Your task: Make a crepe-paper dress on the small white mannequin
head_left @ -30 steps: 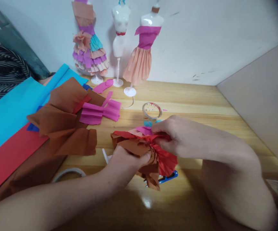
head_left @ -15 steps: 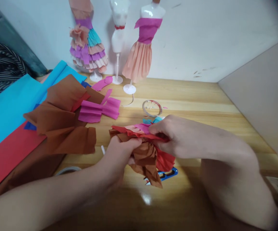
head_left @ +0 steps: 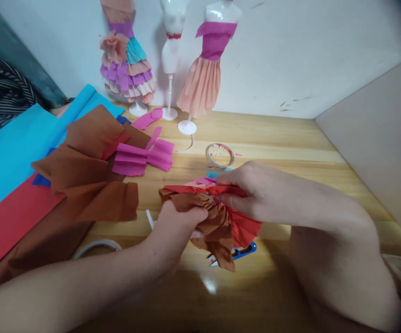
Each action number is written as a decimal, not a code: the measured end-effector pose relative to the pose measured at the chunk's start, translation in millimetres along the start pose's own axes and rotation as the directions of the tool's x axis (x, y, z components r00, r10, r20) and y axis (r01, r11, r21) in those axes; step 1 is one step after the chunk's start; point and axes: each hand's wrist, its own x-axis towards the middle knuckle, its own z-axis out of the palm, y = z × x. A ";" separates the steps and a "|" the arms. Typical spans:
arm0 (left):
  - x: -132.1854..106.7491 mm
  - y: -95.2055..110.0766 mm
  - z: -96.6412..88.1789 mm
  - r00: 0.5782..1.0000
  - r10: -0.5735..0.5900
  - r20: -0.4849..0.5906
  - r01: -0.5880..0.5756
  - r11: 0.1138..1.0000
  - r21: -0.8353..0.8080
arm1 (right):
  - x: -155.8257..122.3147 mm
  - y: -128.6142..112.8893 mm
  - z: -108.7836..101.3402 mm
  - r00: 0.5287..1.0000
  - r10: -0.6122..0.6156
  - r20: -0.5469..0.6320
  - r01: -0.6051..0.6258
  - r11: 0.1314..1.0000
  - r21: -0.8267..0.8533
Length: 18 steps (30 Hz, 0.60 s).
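Note:
A gathered piece of brown crepe paper (head_left: 217,222) and a red crepe paper piece (head_left: 243,226) are bunched together between my hands above the table. My left hand (head_left: 177,226) is closed on the brown paper, thumb on top. My right hand (head_left: 245,192) pinches the gathered red paper near its pleated edge, from the right side. Pink paper scraps (head_left: 203,181) show just behind the bunch. Under the paper lies a pair of blue-handled snips (head_left: 244,251), partly covered. A small bit of light blue paper (head_left: 212,174) lies beyond my right fingers.
Three small mannequins stand at the wall: one in a ruffled dress (head_left: 131,69), a bare one (head_left: 171,55), one in a pink-and-peach dress (head_left: 207,69). A tape ring (head_left: 220,156) holds tiny beads. Brown sheets (head_left: 85,171), blue paper (head_left: 23,134) and magenta strips (head_left: 160,155) lie left; another ring (head_left: 98,245) sits nearby.
The red paper has spread out further to the right and shows more below my right hand. My right hand has shifted slightly, its fingers now nearer the pleats. My left hand stays on the brown paper.

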 end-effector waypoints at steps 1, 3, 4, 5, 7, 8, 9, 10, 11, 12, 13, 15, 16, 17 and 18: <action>0.3 0.5 1.6 1.000 -0.004 0.017 0.004 1.000 0.002 | 0.0 0.6 0.2 1.000 -0.007 0.002 0.007 1.000 0.006; 1.8 0.5 5.0 0.998 -0.027 0.048 0.027 1.000 -0.007 | 0.2 1.7 1.0 1.000 -0.017 -0.002 0.017 1.000 0.014; 2.9 -0.1 6.3 0.999 -0.035 0.038 0.036 0.999 -0.017 | 0.3 2.3 1.4 1.000 -0.021 -0.005 0.021 1.000 0.019; 4.2 -1.1 7.2 0.999 -0.037 0.011 0.037 0.999 -0.031 | 0.4 3.1 1.6 1.000 -0.024 -0.005 0.024 0.999 0.025; 6.7 -3.9 7.6 0.998 -0.033 -0.058 0.030 0.998 -0.051 | 0.3 4.8 1.8 1.000 -0.026 0.003 0.026 0.999 0.034; 7.7 -5.2 7.2 0.997 -0.027 -0.079 0.023 0.998 -0.057 | 0.3 5.6 1.6 1.000 -0.025 0.012 0.024 0.999 0.034; 8.2 -6.2 6.6 0.996 -0.020 -0.085 0.015 0.998 -0.060 | 0.2 6.2 1.4 1.000 -0.022 0.021 0.021 0.999 0.031; 8.4 -7.0 6.1 0.997 -0.015 -0.078 0.010 0.998 -0.060 | 0.2 6.6 1.0 0.999 -0.018 0.029 0.018 0.999 0.026; 8.3 -7.5 5.6 0.997 -0.012 -0.073 0.008 0.998 -0.056 | 0.2 6.8 0.6 0.999 -0.013 0.032 0.013 1.000 0.021; 8.0 -7.6 5.3 0.997 -0.010 -0.072 0.006 0.999 -0.048 | 0.2 6.8 0.2 0.999 -0.007 0.033 0.006 1.000 0.015; 7.7 -7.6 5.2 0.997 -0.009 -0.078 0.006 0.999 -0.037 | 0.2 6.7 -0.1 0.999 -0.001 0.033 0.001 1.000 0.012; 7.5 -7.1 5.9 0.995 -0.007 -0.097 0.004 0.999 -0.031 | 0.3 6.4 -0.7 1.000 0.011 0.023 -0.011 1.000 0.008; 7.5 -6.6 6.5 0.995 -0.004 -0.103 0.000 0.999 -0.041 | 0.3 6.2 -0.8 1.000 0.014 0.020 -0.015 1.000 0.008; 7.4 -6.0 7.3 0.995 -0.002 -0.104 -0.004 0.998 -0.058 | 0.4 6.0 -0.8 1.000 0.011 0.017 -0.012 1.000 0.012; 7.3 -5.1 8.2 0.995 -0.005 -0.102 -0.003 0.997 -0.079 | 0.5 5.7 -0.7 1.000 0.003 0.016 -0.003 1.000 0.020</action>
